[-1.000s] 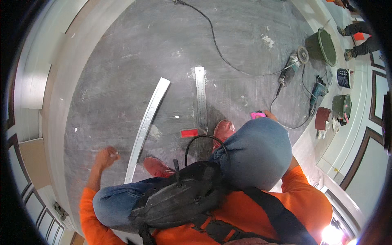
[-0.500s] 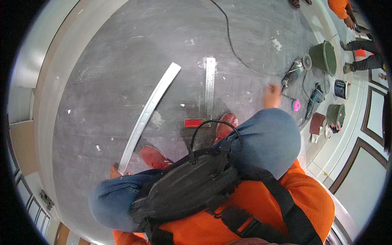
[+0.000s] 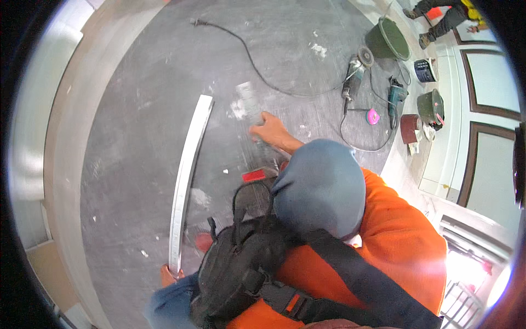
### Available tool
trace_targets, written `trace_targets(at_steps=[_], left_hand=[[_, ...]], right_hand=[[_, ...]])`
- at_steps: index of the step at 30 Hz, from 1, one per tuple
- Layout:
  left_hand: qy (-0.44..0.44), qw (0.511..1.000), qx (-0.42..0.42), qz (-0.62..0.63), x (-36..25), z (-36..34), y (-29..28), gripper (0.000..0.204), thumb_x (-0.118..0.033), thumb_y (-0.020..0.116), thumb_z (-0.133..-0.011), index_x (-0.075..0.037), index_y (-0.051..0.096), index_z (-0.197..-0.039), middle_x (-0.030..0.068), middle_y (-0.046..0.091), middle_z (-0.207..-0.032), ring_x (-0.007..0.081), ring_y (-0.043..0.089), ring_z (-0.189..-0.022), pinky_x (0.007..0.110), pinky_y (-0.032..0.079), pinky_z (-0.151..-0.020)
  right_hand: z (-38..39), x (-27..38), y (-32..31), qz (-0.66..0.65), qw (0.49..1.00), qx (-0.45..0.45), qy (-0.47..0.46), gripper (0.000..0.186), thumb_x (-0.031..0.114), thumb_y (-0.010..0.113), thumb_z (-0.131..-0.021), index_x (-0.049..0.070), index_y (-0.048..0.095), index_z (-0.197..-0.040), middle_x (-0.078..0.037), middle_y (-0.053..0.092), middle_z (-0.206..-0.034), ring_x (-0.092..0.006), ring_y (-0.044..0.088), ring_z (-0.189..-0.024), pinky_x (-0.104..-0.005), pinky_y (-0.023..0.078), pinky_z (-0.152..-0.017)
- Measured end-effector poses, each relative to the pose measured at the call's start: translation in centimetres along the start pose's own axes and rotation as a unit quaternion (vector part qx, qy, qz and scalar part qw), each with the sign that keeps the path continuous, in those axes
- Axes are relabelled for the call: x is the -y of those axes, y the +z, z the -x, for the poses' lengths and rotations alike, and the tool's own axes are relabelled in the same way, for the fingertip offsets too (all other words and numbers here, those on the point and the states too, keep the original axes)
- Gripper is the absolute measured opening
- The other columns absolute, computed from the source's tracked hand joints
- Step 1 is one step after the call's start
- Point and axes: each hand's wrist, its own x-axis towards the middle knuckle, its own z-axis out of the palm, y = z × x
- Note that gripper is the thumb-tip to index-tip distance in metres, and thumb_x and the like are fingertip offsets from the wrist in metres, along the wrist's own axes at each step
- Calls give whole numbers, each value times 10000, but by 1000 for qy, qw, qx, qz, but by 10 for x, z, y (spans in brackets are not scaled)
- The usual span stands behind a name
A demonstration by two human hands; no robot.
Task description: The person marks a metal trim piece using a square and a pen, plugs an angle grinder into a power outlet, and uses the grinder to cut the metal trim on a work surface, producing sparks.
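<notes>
My left hand (image 3: 167, 275) grips the near end of a long, pale metal strip (image 3: 189, 181), which reaches away across the grey floor. The strip looks slightly bowed in this wide view. My right hand (image 3: 272, 133) is stretched forward past my knee, its fingers curled at the blade of a try square with a red-faced stock (image 3: 253, 175). That blade is smeared by motion and partly hidden by the hand. My forearm and knee cover part of the floor beside it.
To the right lie an angle grinder (image 3: 353, 77) with a trailing cord (image 3: 249, 55), a teal power tool (image 3: 395, 97) and a pink round object (image 3: 372, 116). Beyond are a green bucket (image 3: 388, 39), a smaller bucket (image 3: 431, 107) and a brown roll (image 3: 410, 129). Another person's legs (image 3: 446, 24) show at the far right.
My right hand has swung left from beside my knee to the square's blade. The strip now points more straight ahead, with my left hand still on its end. My view has shifted right.
</notes>
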Motion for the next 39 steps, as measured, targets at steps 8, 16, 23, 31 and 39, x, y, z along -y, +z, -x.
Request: trace_targets(at_steps=[8, 16, 23, 31, 39], left_hand=[[46, 994, -43, 87, -106, -44, -86, 474, -123, 738, -685, 19, 532, -1087, 195, 548, -985, 382, 573, -926, 464, 457, -810], [107, 993, -20, -33, -174, -19, -210, 378, -96, 709, -673, 25, 575, -1005, 167, 516, -934, 363, 556, -882, 466, 445, -790], [228, 964, -56, -129, -250, 30, -296, 375, -97, 703, -693, 2, 563, -1027, 177, 537, -990, 404, 574, -913, 497, 462, -786], [290, 927, 15, -239, -428, 117, -352, 360, -136, 733, -697, 31, 579, -976, 178, 550, -913, 387, 587, -786, 477, 465, -706], [415, 826, 53, -377, -600, 169, -311, 372, -207, 744, -722, 21, 580, -965, 187, 576, -969, 415, 594, -925, 510, 481, -791]], right_hand=[[29, 80, -117, -260, 963, -63, 39, 251, 256, 597, -928, 27, 654, -1013, -77, 614, -750, -172, 562, -545, -344, 478, -542], [257, 209, -181, 131, 964, -49, -225, 223, 134, 674, -771, 106, 659, -992, -103, 637, -885, -311, 626, -924, -442, 485, -816], [325, 194, -223, -21, 993, -98, -61, 252, 59, 639, -716, 74, 619, -967, -139, 599, -889, -337, 602, -966, -458, 476, -828], [444, 98, -193, -176, 942, -255, 130, 195, 68, 566, -799, 70, 612, -988, -155, 646, -1005, -348, 603, -1062, -453, 472, -907], [581, -1, -159, -198, 802, -424, 371, 193, 33, 554, -788, 40, 551, -980, -189, 619, -1003, -412, 571, -1042, -483, 448, -907]])
